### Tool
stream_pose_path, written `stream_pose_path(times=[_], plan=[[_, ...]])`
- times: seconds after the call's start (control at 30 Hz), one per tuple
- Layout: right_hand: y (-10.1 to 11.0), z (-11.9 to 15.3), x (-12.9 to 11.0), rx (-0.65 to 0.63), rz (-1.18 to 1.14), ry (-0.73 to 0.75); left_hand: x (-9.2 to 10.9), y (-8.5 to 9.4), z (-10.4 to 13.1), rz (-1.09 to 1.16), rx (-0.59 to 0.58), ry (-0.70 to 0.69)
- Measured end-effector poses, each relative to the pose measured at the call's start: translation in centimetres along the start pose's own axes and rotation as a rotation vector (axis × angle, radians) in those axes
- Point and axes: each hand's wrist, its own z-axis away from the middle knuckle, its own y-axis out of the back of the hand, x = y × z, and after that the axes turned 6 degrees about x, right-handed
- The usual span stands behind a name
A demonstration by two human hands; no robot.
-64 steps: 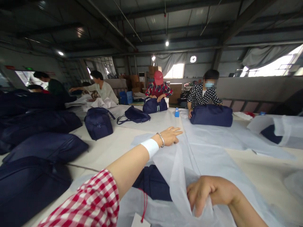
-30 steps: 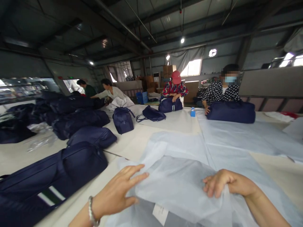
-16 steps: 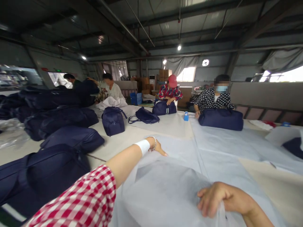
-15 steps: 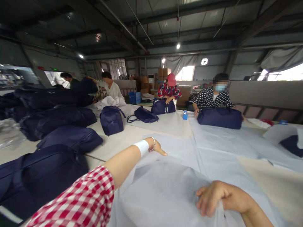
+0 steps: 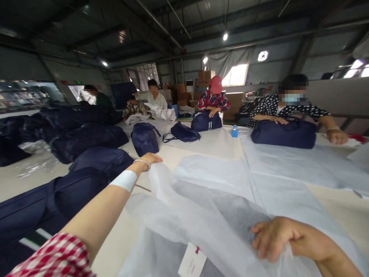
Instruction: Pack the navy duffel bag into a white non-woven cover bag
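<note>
Thin, translucent white sheeting (image 5: 184, 207) spreads over the table in front of me, rumpled and partly raised. Out to the left, my left hand (image 5: 151, 158) is closed on its far edge and pulls a fold up. My right hand (image 5: 273, 236) has its fingers curled into the near right part of the same sheet; its fingertips press the material together. Between my arms, a white hang tag (image 5: 192, 261) with a small red fastener lies near the bottom edge, beside a greyish area of the sheet. What lies under the sheet is hard to make out.
Several navy bags (image 5: 86, 134) are piled along the left. Further off stand an upright navy bag (image 5: 145, 139), a flatter one (image 5: 184, 132) and a small blue box (image 5: 235, 131). Co-workers across the table handle navy bags (image 5: 284, 132). More pale sheets (image 5: 276, 165) cover the right side.
My left hand has moved left, lifting the sheet's edge with it, and the hang tag has come into view. My right hand stays nearly in place. A co-worker at right has stretched an arm sideways.
</note>
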Motion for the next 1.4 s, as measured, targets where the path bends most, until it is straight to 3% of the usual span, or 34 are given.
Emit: stream_pose_path(times=[0.1,0.2,0.27,0.33,0.37,0.43,0.47,0.5,0.6,0.7,0.77,0.83,0.9,0.97,1.03,1.1,1.17,1.23,1.4], plan=[[0.0,0.1,0.1,-0.003,0.013,-0.016,-3.6,2.1,4.2,0.009,0.018,0.123],[0.0,0.0,0.0,0.01,0.002,0.001,-6.0,2.8,7.6,-0.026,-0.006,0.161],[0.1,-0.1,-0.4,0.002,0.001,0.022,-6.7,3.2,9.3,-0.106,0.027,0.165],[0.2,-0.3,-0.7,-0.022,0.01,0.03,-6.0,3.5,10.8,-0.207,0.126,0.15],[0.3,-0.3,-0.8,-0.035,0.011,0.03,-5.1,3.5,11.7,-0.252,0.194,0.101],[0.5,-0.4,-1.0,-0.05,-0.002,0.023,-1.9,2.6,14.2,-0.315,0.305,-0.132],[0.5,-0.5,-1.0,-0.055,-0.011,0.021,0.3,1.7,15.8,-0.347,0.346,-0.37],[0.6,-0.4,-0.9,-0.057,-0.022,0.023,2.7,0.3,17.6,-0.374,0.31,-0.608],[0.5,-0.4,-1.0,-0.049,-0.036,0.035,9.5,-6.0,23.2,-0.454,0.079,-1.058],[0.0,-0.3,-1.5,-0.004,-0.006,0.029,13.0,-13.2,26.5,-0.486,0.057,-1.202],[-0.6,-0.2,-2.3,0.032,0.055,0.031,13.4,-16.8,26.8,-0.483,0.132,-1.207],[-1.7,0.2,-2.9,0.142,0.215,0.024,13.0,-18.9,26.3,-0.442,0.19,-1.209],[-3.6,0.9,-3.2,0.394,0.48,-0.016,12.5,-19.6,25.8,-0.373,0.205,-1.21],[-6.2,2.0,-2.8,0.74,0.72,-0.091,12.1,-19.7,25.6,-0.309,0.196,-1.209],[-9.4,3.3,-1.8,1.041,0.809,-0.179,11.8,-19.7,25.7,-0.278,0.164,-1.214],[-12.7,4.5,-0.6,1.223,0.811,-0.242,11.5,-19.8,25.8,-0.274,0.128,-1.225],[-15.7,5.3,0.6,1.285,0.87,-0.253,11.3,-20.0,26.0,-0.262,0.122,-1.227],[-17.9,5.6,1.5,1.264,1.013,-0.241,11.3,-20.2,26.1,-0.235,0.14,-1.227],[-19.9,5.3,2.7,1.232,1.219,-0.307,12.6,-19.7,26.6,-0.134,0.119,-1.279]])
